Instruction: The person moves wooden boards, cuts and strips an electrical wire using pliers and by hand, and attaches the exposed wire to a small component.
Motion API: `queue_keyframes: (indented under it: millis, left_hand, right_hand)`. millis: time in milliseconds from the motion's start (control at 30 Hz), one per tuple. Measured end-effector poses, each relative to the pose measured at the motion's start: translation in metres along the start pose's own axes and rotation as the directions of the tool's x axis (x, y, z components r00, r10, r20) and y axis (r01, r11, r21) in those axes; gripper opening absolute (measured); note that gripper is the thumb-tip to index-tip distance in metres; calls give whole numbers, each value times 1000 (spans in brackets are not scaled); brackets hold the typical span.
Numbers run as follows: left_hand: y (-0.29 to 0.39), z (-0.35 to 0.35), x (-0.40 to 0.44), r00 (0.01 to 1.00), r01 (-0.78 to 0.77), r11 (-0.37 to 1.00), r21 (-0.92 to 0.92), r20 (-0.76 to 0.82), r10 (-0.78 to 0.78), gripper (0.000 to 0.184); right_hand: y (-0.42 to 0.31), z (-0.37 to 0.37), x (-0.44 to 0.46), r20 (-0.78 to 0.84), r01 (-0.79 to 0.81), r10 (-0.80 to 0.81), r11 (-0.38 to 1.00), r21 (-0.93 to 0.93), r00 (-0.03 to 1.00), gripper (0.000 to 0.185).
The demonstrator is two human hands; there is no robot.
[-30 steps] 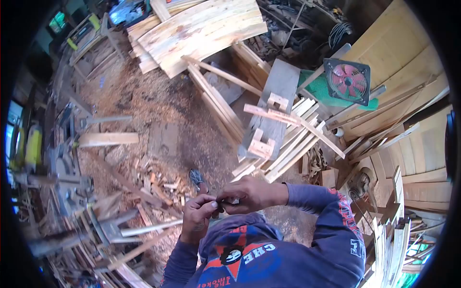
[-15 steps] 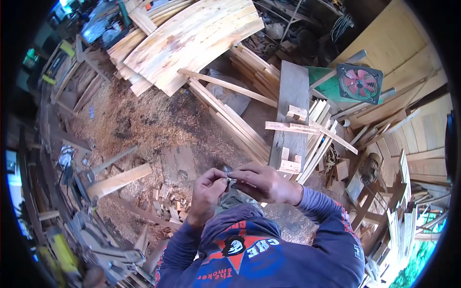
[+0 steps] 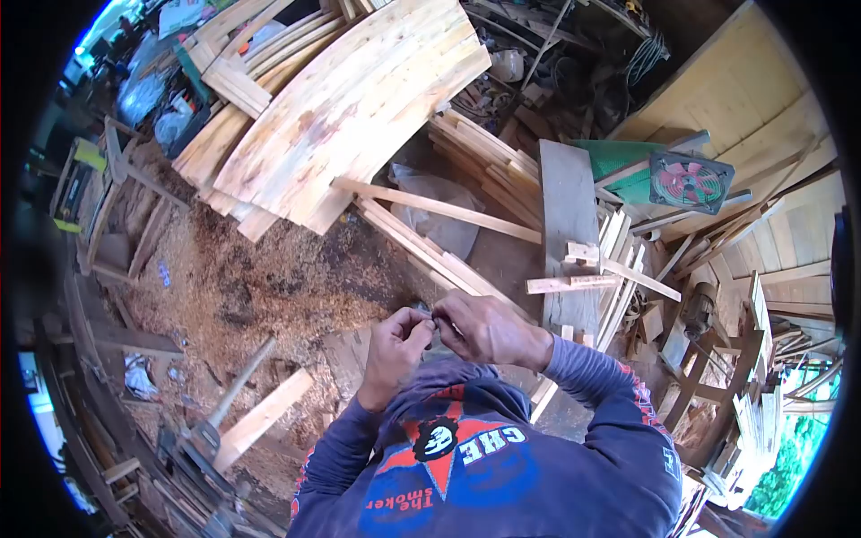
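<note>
My left hand [image 3: 397,351] is closed in a pinch in front of my chest, thumb against the bent fingers. Right beside it, my right hand [image 3: 484,330] is also pinched, its curled fingertips meeting those of the left. Whatever sits between the fingertips is too small and too hidden to name. Both hands hang above the floor, close to the front of my printed dark sweatshirt [image 3: 484,457]. To the right of them stands a grey plank bench [image 3: 568,215] with a small wooden strip [image 3: 572,284] lying across it.
Wide pale boards [image 3: 359,108] lie stacked at the top. Sawdust [image 3: 269,278] covers the floor at left, with a loose plank [image 3: 262,420] nearer me. A fan with red blades [image 3: 691,182] stands beyond the bench. Long wooden strips [image 3: 439,251] lean below the boards.
My view has shifted, so the boards sit lower and the bench farther right. My right hand's fingers have curled in more tightly; both hands stay together at the fingertips.
</note>
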State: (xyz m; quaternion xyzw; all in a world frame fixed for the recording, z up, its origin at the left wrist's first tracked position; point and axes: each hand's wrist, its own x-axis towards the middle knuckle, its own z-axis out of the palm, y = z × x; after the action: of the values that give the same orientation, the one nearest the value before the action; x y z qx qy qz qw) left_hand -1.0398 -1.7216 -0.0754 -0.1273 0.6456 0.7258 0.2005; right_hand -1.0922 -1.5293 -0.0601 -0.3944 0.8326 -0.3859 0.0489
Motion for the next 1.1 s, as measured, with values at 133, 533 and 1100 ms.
queue_keyframes:
  millis: [133, 533, 1100]
  left_hand:
    - [29, -36, 58, 998, -44, 999, -3, 54, 44, 12]
    - [113, -232, 348, 978, -30, 963, -266, -206, -26, 9]
    - [308, -335, 625, 962, -229, 968, 103, -130, 241, 9]
  right_hand:
    - [23, -6, 65, -7, -58, 58, 997, 59, 998, 16]
    - [215, -37, 145, -38, -786, 794, 592, -177, 607, 26]
    - [178, 132, -29, 220, -972, 948, -212, -102, -230, 30]
